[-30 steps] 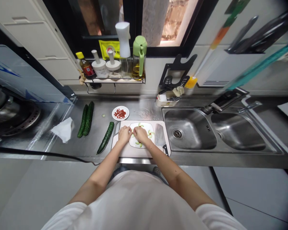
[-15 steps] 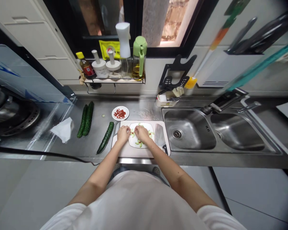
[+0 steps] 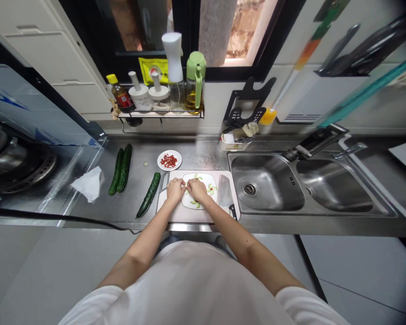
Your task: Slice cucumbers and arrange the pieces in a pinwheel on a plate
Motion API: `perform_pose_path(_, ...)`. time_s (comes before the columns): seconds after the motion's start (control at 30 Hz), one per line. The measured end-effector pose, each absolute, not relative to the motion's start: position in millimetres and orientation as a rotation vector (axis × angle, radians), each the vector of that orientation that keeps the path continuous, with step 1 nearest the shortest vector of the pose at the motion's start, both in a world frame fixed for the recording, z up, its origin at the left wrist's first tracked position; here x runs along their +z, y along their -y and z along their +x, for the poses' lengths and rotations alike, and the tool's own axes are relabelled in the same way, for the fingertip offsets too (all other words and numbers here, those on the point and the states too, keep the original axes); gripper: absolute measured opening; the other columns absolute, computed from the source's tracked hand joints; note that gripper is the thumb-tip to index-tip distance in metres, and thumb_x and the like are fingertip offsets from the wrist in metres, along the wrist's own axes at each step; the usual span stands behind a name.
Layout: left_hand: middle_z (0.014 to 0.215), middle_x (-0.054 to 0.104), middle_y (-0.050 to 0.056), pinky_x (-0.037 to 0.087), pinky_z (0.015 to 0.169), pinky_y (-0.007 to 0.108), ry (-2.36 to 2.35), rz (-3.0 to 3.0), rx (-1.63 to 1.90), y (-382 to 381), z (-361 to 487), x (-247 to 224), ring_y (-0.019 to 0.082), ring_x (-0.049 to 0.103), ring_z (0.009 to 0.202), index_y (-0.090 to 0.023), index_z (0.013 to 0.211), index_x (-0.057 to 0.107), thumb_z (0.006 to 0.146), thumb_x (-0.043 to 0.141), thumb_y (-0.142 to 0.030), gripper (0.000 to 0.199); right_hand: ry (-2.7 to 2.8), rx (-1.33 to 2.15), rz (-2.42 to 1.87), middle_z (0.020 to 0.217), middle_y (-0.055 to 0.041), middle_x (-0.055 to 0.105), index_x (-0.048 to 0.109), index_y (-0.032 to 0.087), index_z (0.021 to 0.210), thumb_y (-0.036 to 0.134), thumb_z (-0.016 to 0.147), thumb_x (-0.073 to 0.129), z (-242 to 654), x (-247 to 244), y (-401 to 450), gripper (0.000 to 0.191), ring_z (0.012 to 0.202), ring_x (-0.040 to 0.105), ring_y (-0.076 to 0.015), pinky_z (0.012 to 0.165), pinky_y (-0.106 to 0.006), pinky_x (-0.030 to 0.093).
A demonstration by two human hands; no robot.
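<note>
Over the left side of a white squarish plate (image 3: 205,203), my left hand (image 3: 176,189) and my right hand (image 3: 196,189) meet with fingertips pinched. Whatever small thing they hold is too hidden to name. Thin green-edged cucumber slices (image 3: 195,205) lie on the plate in little fans, with red bits at some of them. Beneath the plate is a pale cutting board (image 3: 179,216). A broad-bladed kitchen knife (image 3: 225,192) rests on the board's right side. Behind the board stands a small white dish (image 3: 160,161) of chopped red pieces (image 3: 169,160).
One dark green cucumber (image 3: 149,195) lies left of the board, two more cucumbers (image 3: 122,169) farther left. A crumpled white tissue (image 3: 89,184) is near the stove. To the right is a double steel sink (image 3: 270,180). A rack (image 3: 162,113) of seasoning bottles hangs behind.
My right hand has shifted slightly left, and the fingertips of both hands have come closer together over the plate's left side. The plate and board stay in place.
</note>
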State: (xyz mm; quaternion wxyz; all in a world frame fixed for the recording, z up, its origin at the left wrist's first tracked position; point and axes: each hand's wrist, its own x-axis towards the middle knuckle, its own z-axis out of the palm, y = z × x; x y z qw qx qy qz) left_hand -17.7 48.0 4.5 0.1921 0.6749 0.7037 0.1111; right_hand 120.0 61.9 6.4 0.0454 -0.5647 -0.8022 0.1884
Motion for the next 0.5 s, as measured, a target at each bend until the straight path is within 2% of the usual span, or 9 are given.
perform_pose_path(0.23, 0.099, 0.061, 0.008, 0.040, 0.085, 0.033, -1.977, 1.841, 0.392, -51, -20, 2, 0.024, 0.056, 0.098, -0.021, 0.091, 0.066, 0.081, 0.060, -0.025, 0.013, 2.403, 0.600, -1.719, 0.098, -0.0076, 0.065, 0.063, 0.019, 0.094, 0.024, 0.091, 0.048, 120, 13, -62, 0.016, 0.088, 0.055, -0.0183, 0.072, -0.026, 0.034)
perform_pose_path(0.5, 0.083, 0.063, 0.004, 0.043, 0.076, 0.028, -1.936, 1.581, 0.767, -41, -48, -10, 0.018, 0.059, 0.082, -0.018, 0.090, 0.066, 0.078, 0.059, -0.023, 0.015, 1.986, 0.608, -1.654, 0.089, -0.0046, 0.063, 0.061, 0.019, 0.087, 0.027, 0.088, 0.047, 173, 33, -60, 0.016, 0.080, 0.054, -0.0162, 0.069, -0.025, 0.036)
